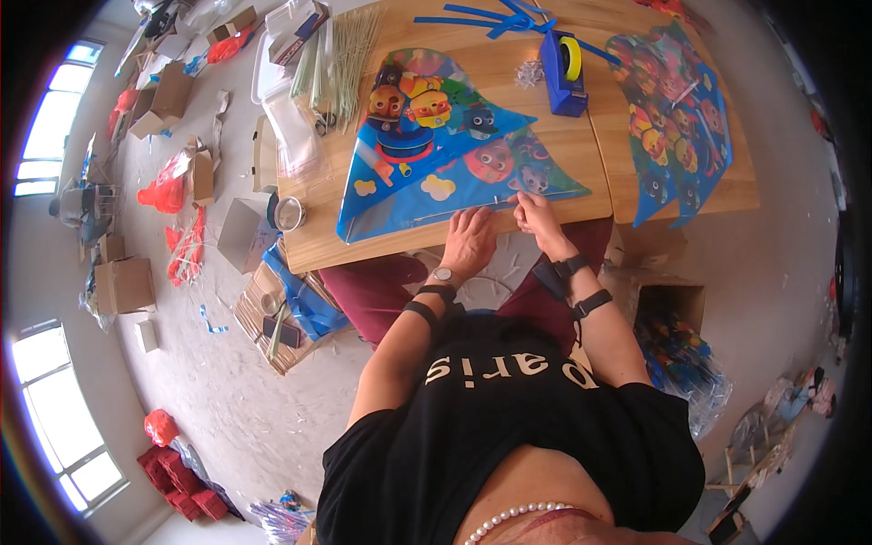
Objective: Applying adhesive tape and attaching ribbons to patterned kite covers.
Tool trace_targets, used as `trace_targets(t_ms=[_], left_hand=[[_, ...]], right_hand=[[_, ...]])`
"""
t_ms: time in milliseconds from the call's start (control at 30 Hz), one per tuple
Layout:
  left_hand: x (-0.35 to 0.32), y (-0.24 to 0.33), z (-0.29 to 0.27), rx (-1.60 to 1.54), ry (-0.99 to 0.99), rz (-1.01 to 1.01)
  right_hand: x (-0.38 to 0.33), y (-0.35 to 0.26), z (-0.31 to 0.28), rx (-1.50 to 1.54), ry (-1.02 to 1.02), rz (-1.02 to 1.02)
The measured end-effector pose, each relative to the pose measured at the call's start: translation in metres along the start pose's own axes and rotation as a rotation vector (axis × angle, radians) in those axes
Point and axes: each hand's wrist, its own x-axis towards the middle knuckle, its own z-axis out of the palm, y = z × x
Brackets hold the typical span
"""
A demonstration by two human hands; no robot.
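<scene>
A blue kite [413, 196] printed with cartoon animals lies on the wooden table [313, 258] in front of me. A thin pale rod [409, 225] runs along its near edge, with a small white piece on it. My left hand [470, 242] rests at that edge, its fingers laid over the sheet with the tips pressed down. Just to the right, my right hand [539, 221] is closed in a pinch at the rod and kite edge. Exactly what lies between its fingertips is hidden.
A blue tape dispenser [565, 89] with yellow tape stands beyond the kite. Several thin sticks [352, 53] and clear plastic bags [295, 141] lie at far left. More printed kites [672, 118] lie on the right. A round tape roll [290, 213] sits by the left edge.
</scene>
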Motion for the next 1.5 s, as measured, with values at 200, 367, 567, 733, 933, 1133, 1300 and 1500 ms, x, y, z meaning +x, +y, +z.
trace_targets(t_ms=[200,367,567,733,933,1133,1300,1500], left_hand=[[0.008,0.006,-0.004,0.001,-0.032,-0.027],[0.011,0.009,-0.002,0.02,-0.034,-0.045],[0.014,0.011,-0.002,0.04,-0.04,-0.032],[0.01,0.006,-0.004,0.053,-0.049,-0.029],[0.011,0.007,-0.005,0.045,-0.042,-0.015],[0.012,0.008,-0.005,0.051,-0.045,-0.005],[0.012,0.006,-0.003,0.082,-0.045,-0.008],[0.012,0.007,-0.003,0.072,-0.044,-0.011]], right_hand=[[0.002,0.003,0.003,-0.068,0.04,-0.036],[0.002,0.004,0.008,-0.088,0.062,-0.043],[0.017,0.017,-0.009,-0.395,0.116,-0.328],[0.015,-0.013,-0.006,-0.892,0.339,-0.655],[0.02,-0.032,0.0,-1.084,0.173,-0.834],[0.031,-0.019,-0.005,-1.146,0.289,-0.825],[0.028,-0.024,-0.001,-1.021,0.245,-0.765],[0.026,-0.027,-0.004,-1.011,0.202,-0.716]])
